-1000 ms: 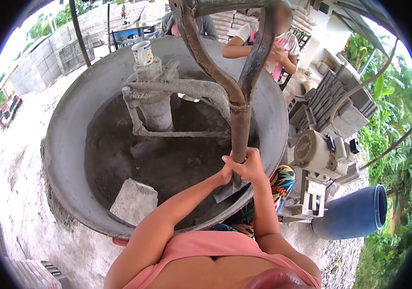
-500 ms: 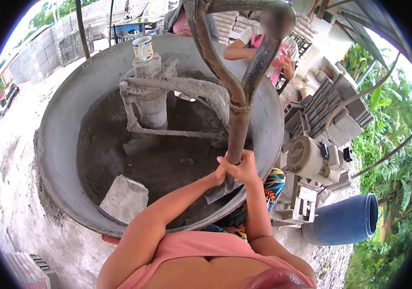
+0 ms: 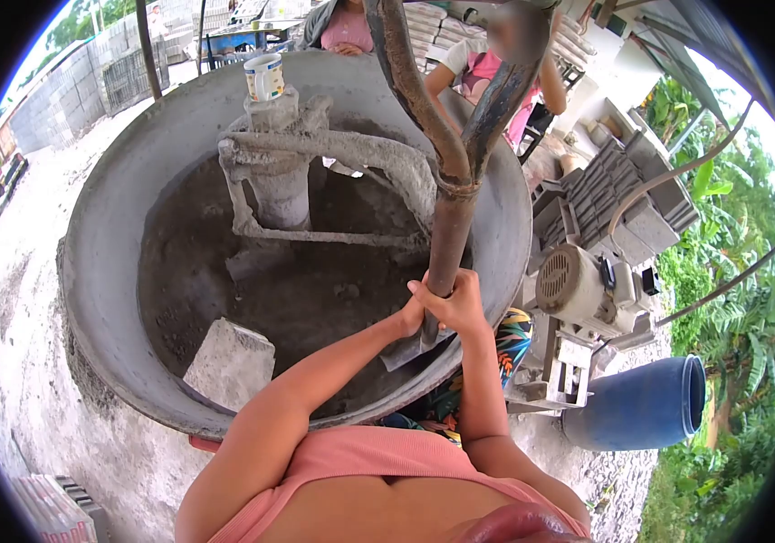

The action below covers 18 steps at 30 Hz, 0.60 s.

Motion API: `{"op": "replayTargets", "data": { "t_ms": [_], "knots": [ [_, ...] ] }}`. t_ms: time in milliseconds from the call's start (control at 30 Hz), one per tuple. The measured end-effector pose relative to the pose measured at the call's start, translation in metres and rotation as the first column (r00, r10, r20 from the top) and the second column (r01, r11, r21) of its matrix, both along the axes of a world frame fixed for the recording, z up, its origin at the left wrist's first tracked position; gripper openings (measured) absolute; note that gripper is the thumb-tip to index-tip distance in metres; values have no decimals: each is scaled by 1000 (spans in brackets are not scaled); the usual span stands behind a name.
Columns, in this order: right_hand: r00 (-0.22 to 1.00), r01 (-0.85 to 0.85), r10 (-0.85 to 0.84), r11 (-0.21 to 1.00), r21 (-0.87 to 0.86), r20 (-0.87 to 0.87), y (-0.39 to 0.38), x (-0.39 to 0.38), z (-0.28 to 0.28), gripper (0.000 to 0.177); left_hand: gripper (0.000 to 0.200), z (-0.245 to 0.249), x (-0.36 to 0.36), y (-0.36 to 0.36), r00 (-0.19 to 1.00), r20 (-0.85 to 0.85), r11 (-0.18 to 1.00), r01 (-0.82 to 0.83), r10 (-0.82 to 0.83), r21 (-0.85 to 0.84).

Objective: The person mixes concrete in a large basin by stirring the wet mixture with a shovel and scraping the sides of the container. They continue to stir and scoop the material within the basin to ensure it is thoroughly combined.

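My left hand (image 3: 413, 309) and my right hand (image 3: 461, 303) are both closed round the lower shaft of a shovel (image 3: 453, 226), pressed close together. The shovel's worn, forked handle rises towards the top of the view. Below my hands its metal blade (image 3: 406, 351) shows partly, inside the near right rim of a big round mixing pan (image 3: 111, 235). Dark grey, crumbly mix (image 3: 315, 299) covers the pan's floor. A concrete-crusted mixer frame (image 3: 324, 145) stands over it, with a patterned mug (image 3: 263, 78) on its central post. A pale wedge-shaped block (image 3: 234, 362) lies at the near left.
A motor (image 3: 570, 282) on a stand and a blue barrel (image 3: 636, 403) are at the right of the pan. Stacked concrete blocks (image 3: 627, 195) lie behind them. Two other people, one in a pink top (image 3: 349, 29), are beyond the far rim.
The shovel's forked top has swung slightly right, while my hands keep their hold low on the shaft. The view has shifted a little. The person at the back right has moved their arms.
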State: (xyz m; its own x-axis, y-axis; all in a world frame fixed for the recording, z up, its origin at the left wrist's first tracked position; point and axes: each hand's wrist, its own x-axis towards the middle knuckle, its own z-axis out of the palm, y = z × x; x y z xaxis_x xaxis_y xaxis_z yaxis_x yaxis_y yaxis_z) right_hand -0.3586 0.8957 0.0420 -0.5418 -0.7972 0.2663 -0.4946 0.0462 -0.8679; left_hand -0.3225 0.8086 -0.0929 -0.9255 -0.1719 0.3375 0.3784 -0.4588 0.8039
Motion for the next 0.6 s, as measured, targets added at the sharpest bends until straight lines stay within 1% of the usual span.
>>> {"op": "replayTargets", "data": {
  "t_ms": [233,400,533,567,600],
  "knots": [
    [1000,4,-4,1000,-13,-11,-1,1,2,27,26,-1,-1,-3,1000,29,1000,10,-11,19],
    [1000,16,-17,1000,27,19,-1,2,5,25,27,-2,1,-3,998,60,999,20,-22,35],
    [999,12,-12,1000,17,50,-2,1,-1,24,28,-3,-1,-3,997,60,999,38,-40,32],
    [1000,18,-18,1000,3,23,-2,0,-3,24,29,-4,-2,-3,998,44,999,47,-48,18],
    [1000,23,-23,1000,-13,-4,-2,-1,-4,24,30,-1,-2,-2,998,55,997,40,-43,59]
  ]
}}
